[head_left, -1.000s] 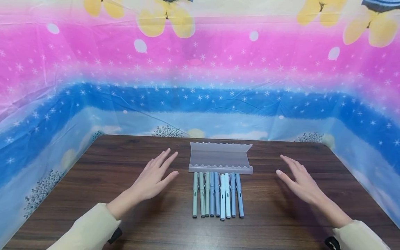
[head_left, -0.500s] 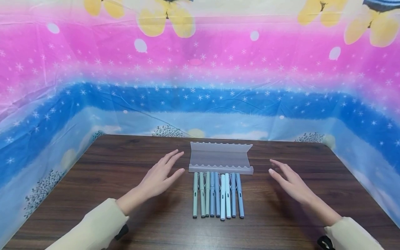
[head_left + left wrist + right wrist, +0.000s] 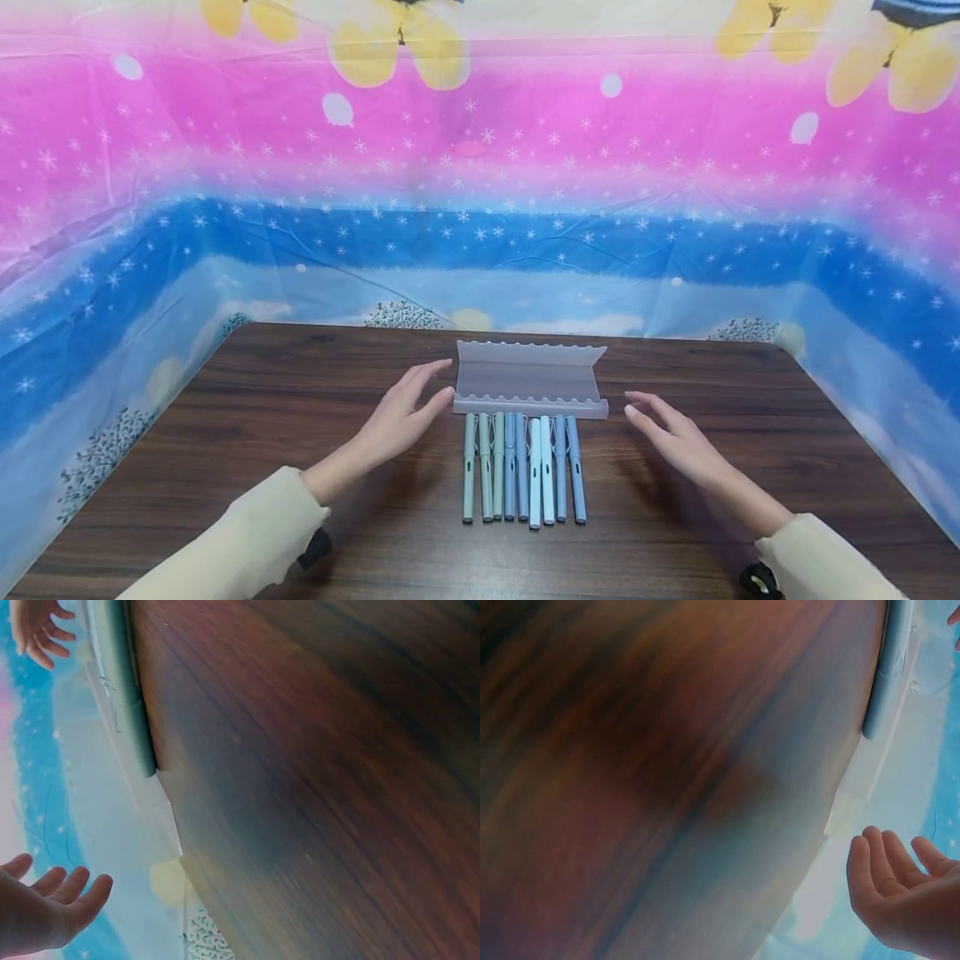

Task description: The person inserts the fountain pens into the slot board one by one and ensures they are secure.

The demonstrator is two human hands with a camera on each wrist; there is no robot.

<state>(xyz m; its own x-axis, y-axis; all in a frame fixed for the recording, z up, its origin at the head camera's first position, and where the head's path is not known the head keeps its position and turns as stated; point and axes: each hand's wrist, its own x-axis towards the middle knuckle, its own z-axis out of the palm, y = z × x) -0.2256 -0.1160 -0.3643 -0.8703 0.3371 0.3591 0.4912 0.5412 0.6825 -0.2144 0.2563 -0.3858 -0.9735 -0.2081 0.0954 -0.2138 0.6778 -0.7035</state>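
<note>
A translucent pen tray (image 3: 525,381) with scalloped edges stands on the table. In front of it several pens lie side by side: green pens (image 3: 484,471) at the left, then blue pens (image 3: 516,467), pale blue pens (image 3: 541,471) and more blue pens (image 3: 568,467) at the right. My left hand (image 3: 401,417) hovers by the tray's left end, fingers extended and loosely bent; whether its tips touch the tray cannot be told. Off the tray's right end, my right hand (image 3: 678,442) hangs apart from it, fingers relaxed and holding nothing. Each wrist view shows the near hand (image 3: 56,904) with spread fingers.
The dark wood-grain table (image 3: 262,417) extends to both sides of the hands. A patterned cloth (image 3: 480,208) in pink and blue hangs round its back and sides. Cream sleeves (image 3: 247,533) cover both forearms, with a black band at each wrist.
Both hands have moved inward toward the tray, the left one rightward and the right one leftward. The tray and the pens have stayed in place.
</note>
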